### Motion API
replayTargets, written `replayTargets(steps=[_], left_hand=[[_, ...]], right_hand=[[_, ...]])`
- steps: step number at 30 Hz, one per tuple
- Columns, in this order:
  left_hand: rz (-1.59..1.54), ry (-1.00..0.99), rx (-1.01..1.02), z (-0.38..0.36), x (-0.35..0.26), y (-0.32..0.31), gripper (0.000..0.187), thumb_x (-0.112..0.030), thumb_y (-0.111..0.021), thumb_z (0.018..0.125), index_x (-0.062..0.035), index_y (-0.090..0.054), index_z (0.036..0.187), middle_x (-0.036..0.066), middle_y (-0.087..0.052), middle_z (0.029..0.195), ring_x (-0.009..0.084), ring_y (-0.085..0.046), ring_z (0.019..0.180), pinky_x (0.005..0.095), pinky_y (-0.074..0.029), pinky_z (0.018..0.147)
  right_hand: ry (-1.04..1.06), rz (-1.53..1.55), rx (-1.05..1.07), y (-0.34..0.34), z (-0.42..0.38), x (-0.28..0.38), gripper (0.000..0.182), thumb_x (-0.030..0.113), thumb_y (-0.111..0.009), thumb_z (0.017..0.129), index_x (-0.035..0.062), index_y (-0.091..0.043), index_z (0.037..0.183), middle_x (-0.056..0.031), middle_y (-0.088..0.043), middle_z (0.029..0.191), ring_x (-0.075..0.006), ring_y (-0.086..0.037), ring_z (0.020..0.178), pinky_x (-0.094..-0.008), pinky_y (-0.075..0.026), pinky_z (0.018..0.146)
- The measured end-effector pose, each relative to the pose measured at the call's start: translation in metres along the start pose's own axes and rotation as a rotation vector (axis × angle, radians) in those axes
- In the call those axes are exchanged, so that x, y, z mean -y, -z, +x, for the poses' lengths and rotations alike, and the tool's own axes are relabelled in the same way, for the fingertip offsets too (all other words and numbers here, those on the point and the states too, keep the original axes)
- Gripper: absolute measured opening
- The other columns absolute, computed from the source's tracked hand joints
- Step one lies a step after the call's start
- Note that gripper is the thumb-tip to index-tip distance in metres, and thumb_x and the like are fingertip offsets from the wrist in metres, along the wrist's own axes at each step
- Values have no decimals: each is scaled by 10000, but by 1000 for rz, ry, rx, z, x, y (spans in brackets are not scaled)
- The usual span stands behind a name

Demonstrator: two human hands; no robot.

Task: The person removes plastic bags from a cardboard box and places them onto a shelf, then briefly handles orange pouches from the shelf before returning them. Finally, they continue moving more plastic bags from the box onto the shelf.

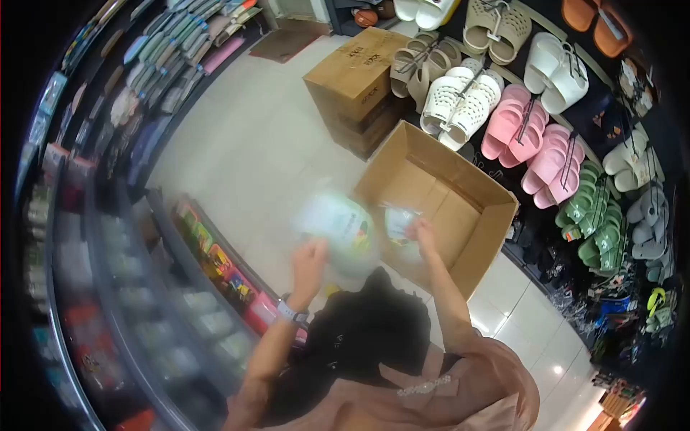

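My left hand (309,260), with a watch on its wrist, is closed at the near left edge of a large clear plastic pack (343,228). The pack is whitish-green with a small yellow and green print, and is blurred. My right hand (424,235) pinches the edge of a smaller clear plastic packet (399,224) with a pale label. That packet is over the near left side of an open cardboard box (471,248), whose visible floor is bare cardboard. What is inside either wrapping cannot be made out.
Closed cardboard cartons (352,75) stand behind the open box. Slippers hang along the right side, including white clogs (460,100), pink slides (512,126) and green slides (593,215). Shelves of packaged goods (169,61) curve along the left. A brown mat (291,44) lies on the tiled floor.
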State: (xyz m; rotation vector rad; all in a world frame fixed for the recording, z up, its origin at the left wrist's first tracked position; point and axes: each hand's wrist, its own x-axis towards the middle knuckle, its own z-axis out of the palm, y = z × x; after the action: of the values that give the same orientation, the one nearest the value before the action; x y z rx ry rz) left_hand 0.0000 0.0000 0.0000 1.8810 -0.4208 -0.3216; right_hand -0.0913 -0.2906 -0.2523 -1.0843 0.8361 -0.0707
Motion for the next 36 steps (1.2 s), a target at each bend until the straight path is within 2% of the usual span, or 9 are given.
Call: replayTargets(steps=[5, 12, 14, 21, 24, 27, 30, 32, 36], left_hand=[[-43, 37, 148, 35, -5, -37, 287, -209, -504, 960, -13, -572, 762, 18, -546, 675, 86, -527, 620, 232, -444, 591], [-2, -6, 279, 57, 21, -72, 326, -247, -485, 963, 7, -568, 777, 46, -555, 660, 112, -546, 617, 263, -450, 597], [234, -124, 332, 60, 9, -73, 297, -233, -477, 952, 9, -579, 812, 103, -595, 718, 182, -588, 649, 313, -463, 623], [416, -207, 288, 70, -13, -88, 198, -172, -480, 915, -13, -585, 860, 139, -620, 884, 331, -595, 778, 392, -470, 695], [257, -322, 159, 66, -12, -87, 172, -169, -500, 900, -23, -589, 920, 140, -613, 884, 341, -590, 772, 388, -478, 701], [522, -232, 436, 65, 4, -77, 190, -167, -547, 858, -38, -599, 987, 140, -613, 935, 333, -599, 806, 394, -485, 735], [843, -459, 603, 55, 29, -71, 114, -151, -561, 837, -52, -574, 892, 147, -608, 905, 318, -594, 835, 406, -484, 725], [282, -728, 398, 44, 43, -67, 291, -181, -581, 748, -37, -610, 999, 145, -579, 998, 315, -527, 989, 427, -437, 811], [247, -671, 342, 28, 59, -56, 265, -168, -584, 754, -36, -606, 984, 144, -579, 988, 308, -534, 971, 420, -443, 797]], right_hand=[[121, -10, -183, -36, -30, 45, 338, 230, -593, 876, -15, -544, 1104, -123, -666, 933, -162, -618, 658, -259, -484, 569], [246, 29, -72, -29, -57, 105, 251, 205, -584, 900, 20, -577, 1070, -76, -662, 882, -112, -600, 659, -217, -464, 589], [344, 36, -25, -35, -63, 116, 186, 175, -569, 915, 37, -598, 1038, -59, -655, 862, -88, -590, 659, -198, -451, 591], [611, -11, -143, -84, -100, 159, 124, 111, -583, 897, 14, -631, 958, -54, -642, 852, -104, -585, 730, -224, -475, 670], [891, -359, -189, -101, -117, 179, 120, 79, -605, 862, 8, -637, 953, -76, -637, 917, -158, -591, 826, -276, -479, 735], [1069, -527, -107, -120, -135, 188, 152, 74, -635, 811, 16, -639, 952, -95, -621, 981, -234, -585, 886, -328, -473, 767], [1127, -726, 157, -145, -161, 187, 202, 109, -681, 766, 17, -642, 941, -104, -613, 1003, -286, -565, 932, -373, -453, 824], [1228, -765, 370, -165, -175, 176, 278, 194, -727, 729, 12, -642, 922, -95, -613, 994, -288, -553, 964, -389, -420, 865], [1221, -778, 563, -195, -204, 167, 399, 305, -764, 679, 11, -642, 919, -86, -603, 1018, -277, -546, 985, -397, -389, 864]])
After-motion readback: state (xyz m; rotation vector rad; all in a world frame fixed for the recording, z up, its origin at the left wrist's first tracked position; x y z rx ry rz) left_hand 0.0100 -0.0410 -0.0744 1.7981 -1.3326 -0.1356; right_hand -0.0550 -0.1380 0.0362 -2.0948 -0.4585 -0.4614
